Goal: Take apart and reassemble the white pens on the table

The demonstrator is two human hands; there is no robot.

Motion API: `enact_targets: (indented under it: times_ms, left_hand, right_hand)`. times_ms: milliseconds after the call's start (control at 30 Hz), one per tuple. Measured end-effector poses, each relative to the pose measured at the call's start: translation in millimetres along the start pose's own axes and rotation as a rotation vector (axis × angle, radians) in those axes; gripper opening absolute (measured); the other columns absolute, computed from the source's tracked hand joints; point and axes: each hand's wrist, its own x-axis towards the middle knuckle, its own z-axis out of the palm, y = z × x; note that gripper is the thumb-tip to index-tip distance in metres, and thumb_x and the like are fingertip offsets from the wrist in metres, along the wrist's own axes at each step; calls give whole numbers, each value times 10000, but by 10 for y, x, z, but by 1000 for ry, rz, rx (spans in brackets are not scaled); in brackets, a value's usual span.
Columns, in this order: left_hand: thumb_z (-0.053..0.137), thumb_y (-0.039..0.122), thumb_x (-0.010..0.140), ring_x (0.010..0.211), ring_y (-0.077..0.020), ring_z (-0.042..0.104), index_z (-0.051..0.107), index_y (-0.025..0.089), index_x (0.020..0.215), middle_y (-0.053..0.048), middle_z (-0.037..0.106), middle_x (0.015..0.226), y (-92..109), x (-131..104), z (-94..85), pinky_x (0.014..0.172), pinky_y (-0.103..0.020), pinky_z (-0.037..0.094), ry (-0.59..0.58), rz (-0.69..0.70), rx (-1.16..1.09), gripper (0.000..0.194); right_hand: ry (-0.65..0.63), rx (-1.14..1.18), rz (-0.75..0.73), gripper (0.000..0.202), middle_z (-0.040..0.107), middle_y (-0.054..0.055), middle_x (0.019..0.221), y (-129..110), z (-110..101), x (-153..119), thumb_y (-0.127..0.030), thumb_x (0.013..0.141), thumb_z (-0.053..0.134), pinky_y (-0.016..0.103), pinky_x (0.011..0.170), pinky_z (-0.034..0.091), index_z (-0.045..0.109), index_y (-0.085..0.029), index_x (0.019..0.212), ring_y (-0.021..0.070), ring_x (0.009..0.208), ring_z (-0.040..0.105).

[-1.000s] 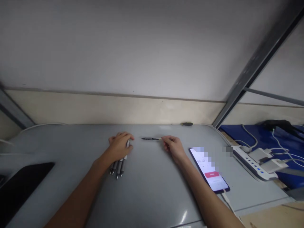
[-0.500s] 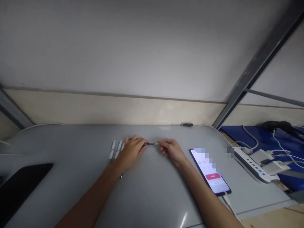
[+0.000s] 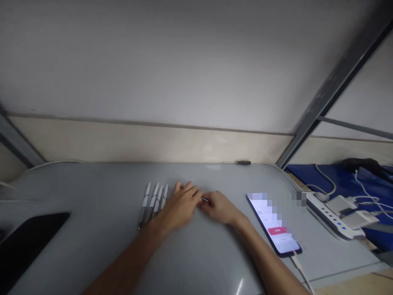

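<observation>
Grey table (image 3: pixel 92 196): we pinch one pen (image 3: pixel 205 199) between our closed left hand (image 3: pixel 183 203) and right hand (image 3: pixel 219 207), pens (image 3: pixel 152 203) beside, nearer the table's far edge.

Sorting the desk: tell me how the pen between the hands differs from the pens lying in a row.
The held pen is single, gripped between both hands and mostly hidden; the row of pens lies free on the grey table, fully visible. The held pen lies crosswise; the row points away. Both are slim.
</observation>
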Motion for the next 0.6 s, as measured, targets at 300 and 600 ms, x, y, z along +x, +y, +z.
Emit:
enact_targets:
  times_ms: [300,600]
  left_hand:
    - [352,103,935,871,-217,568,589,180,866,-68,672,901,-93,-55,80,830,-403,330,-77,-113,-150,258]
    - [297,133,952,939,-242,590,585,182,1001,-86,672,964,-204,-51,85,808,-384,341,-60,-203,-123,297]
  right_hand:
    - [38,-662,51,251,733,114,829,-42,108,38,-241,957,426,284,580,349,645,-205,1073,229,682,673]
    - [206,-594,-89,314,661,90,980,-56,158,65,-336,1018,347,327,783,360,618,-192,1084,219,929,568]
